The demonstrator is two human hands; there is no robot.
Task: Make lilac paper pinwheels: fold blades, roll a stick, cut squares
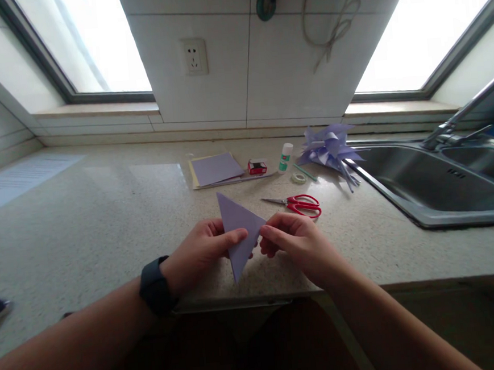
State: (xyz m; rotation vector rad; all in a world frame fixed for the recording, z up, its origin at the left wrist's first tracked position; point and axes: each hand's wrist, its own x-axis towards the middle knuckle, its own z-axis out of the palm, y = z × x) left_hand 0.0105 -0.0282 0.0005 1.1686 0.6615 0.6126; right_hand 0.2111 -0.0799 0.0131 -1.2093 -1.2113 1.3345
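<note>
A sheet of lilac paper [240, 225], folded into a triangle, is held above the counter's front edge. My left hand [211, 242] grips it near the long side, thumb on top and fingers hidden behind. At its right-hand corner, my right hand [291, 235] pinches the paper between thumb and forefinger. Just beyond my right hand lie red-handled scissors [302, 203], blades pointing left. Farther back is a stack of lilac and yellowish paper [215, 169], with a small red box [257, 167] at its right. A glue stick [285, 158] stands upright beside a roll of tape [298, 178].
Lilac paper pinwheels or flowers [329, 147] lie bunched beside the steel sink [435, 181] on the right. A thin green stick [307, 172] is near them. A printed sheet [24, 177] lies at the far left of the counter [117, 218]. A tiled wall [206, 97] closes the back.
</note>
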